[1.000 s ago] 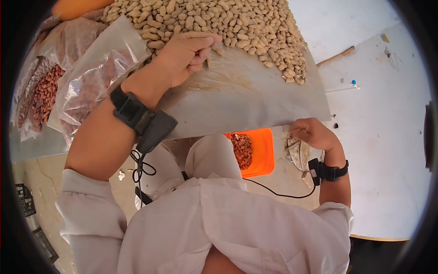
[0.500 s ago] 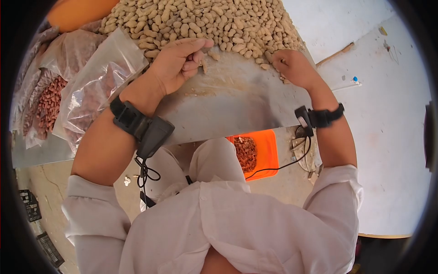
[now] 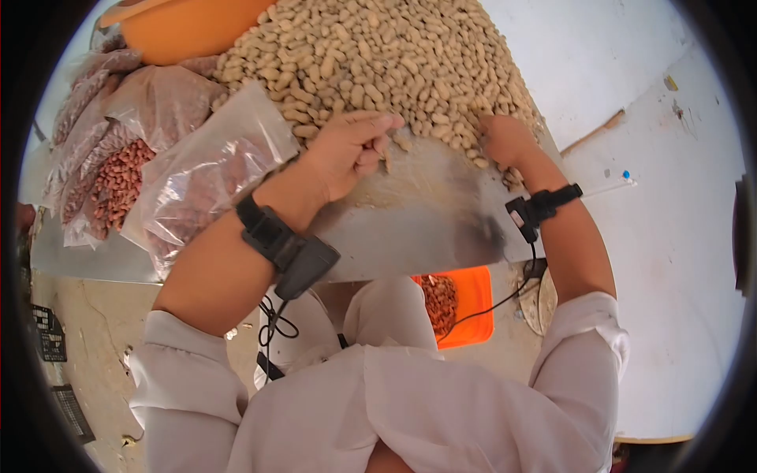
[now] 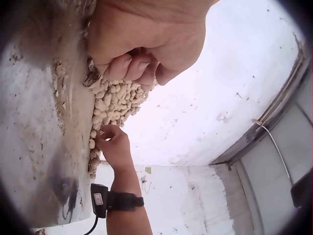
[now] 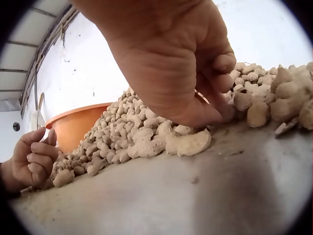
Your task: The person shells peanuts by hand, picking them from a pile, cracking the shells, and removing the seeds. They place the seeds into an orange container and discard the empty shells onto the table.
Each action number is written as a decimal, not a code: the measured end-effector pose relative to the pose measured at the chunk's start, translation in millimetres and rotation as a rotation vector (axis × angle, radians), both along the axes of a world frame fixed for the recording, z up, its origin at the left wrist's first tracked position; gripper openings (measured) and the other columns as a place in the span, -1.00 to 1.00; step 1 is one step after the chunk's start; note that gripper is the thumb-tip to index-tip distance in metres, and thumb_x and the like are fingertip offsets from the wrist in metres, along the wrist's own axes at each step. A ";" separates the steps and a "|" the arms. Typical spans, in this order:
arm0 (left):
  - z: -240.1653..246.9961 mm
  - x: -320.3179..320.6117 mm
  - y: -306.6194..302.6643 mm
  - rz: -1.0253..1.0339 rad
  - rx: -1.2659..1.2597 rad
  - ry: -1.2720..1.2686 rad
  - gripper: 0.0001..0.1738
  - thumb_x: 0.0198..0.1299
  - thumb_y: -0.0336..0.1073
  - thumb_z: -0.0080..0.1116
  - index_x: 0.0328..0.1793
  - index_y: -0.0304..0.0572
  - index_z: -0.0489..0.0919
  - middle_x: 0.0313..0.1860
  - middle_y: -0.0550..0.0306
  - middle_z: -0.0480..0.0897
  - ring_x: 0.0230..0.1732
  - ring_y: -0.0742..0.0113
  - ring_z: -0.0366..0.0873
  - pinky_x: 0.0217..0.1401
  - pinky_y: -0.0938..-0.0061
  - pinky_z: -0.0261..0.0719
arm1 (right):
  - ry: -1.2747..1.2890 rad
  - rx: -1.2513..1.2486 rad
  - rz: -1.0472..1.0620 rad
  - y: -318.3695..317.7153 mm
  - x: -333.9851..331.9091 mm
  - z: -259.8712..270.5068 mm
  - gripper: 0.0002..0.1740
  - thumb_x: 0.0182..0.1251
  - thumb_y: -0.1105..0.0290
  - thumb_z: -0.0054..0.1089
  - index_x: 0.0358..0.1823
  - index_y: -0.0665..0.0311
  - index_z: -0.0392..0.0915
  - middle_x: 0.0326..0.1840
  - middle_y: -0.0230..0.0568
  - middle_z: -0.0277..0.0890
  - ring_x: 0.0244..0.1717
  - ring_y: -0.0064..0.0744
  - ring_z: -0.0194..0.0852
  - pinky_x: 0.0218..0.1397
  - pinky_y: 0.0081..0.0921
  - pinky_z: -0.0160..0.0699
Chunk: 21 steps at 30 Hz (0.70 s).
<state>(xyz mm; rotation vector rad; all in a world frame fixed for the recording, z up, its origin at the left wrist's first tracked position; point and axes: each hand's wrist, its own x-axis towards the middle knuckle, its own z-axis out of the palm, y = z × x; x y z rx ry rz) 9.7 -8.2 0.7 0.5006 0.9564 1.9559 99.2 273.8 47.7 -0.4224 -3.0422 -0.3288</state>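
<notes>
Unshelled peanuts [image 3: 394, 55] [image 5: 137, 142] lie heaped on a grey metal table [image 3: 394, 244]. The left hand [image 3: 351, 154] [image 4: 146, 39] [image 5: 34, 159] stays at the pile's near edge, its fingers curled. A brown shell piece [image 4: 91, 76] shows against its fingertips; whether they grip it is unclear. At the pile's right edge, the right hand [image 3: 509, 142] [image 4: 115, 147] [image 5: 171, 63] points down with thumb and fingertips bent together around a peanut [image 5: 243, 100], partly hidden by the fingers. Several more peanuts surround these fingertips.
Clear bags [image 3: 213, 177] and red kernels [image 3: 122, 177] lie left of the pile, with an orange basin [image 3: 185, 31] behind. Below the table's front edge, an orange container [image 3: 473, 303] holds reddish bits [image 3: 439, 299]. A stick [image 3: 595, 130] lies at right.
The right hand has moved from beyond the table's front edge, near the orange container, up to the right side of the pile. The left hand has barely moved; the head view has shifted.
</notes>
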 end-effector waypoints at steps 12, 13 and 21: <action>11.5 2.5 0.0 0.317 0.101 0.030 -0.69 0.20 -0.42 0.10 0.08 -0.29 0.50 -0.48 0.41 0.40 -0.60 0.66 0.17 -0.62 0.76 0.11 | 0.511 -1.500 0.430 -122.9 -28.0 29.0 -0.82 0.04 0.57 0.22 -0.31 0.32 0.45 -0.36 -0.31 0.54 -0.40 -0.60 0.49 -0.36 -0.67 0.47; 13.0 3.0 0.1 0.344 0.111 0.034 -0.70 0.20 -0.42 0.10 0.07 -0.28 0.50 -0.47 0.39 0.42 -0.59 0.66 0.17 -0.62 0.76 0.11 | 0.529 -1.562 0.465 -129.1 -33.4 18.5 -0.82 0.05 0.58 0.22 -0.30 0.33 0.44 -0.36 -0.30 0.54 -0.40 -0.60 0.50 -0.35 -0.68 0.48; 2.3 -6.1 4.9 0.393 0.079 0.235 -0.79 0.22 -0.40 0.09 -0.04 -0.29 0.56 -0.41 0.31 0.52 -0.58 0.67 0.24 -0.60 0.76 0.16 | 0.514 -1.646 0.491 -131.8 -40.2 -17.5 -0.80 0.10 0.54 0.24 -0.23 0.40 0.48 -0.31 -0.24 0.56 -0.35 -0.58 0.52 -0.29 -0.66 0.53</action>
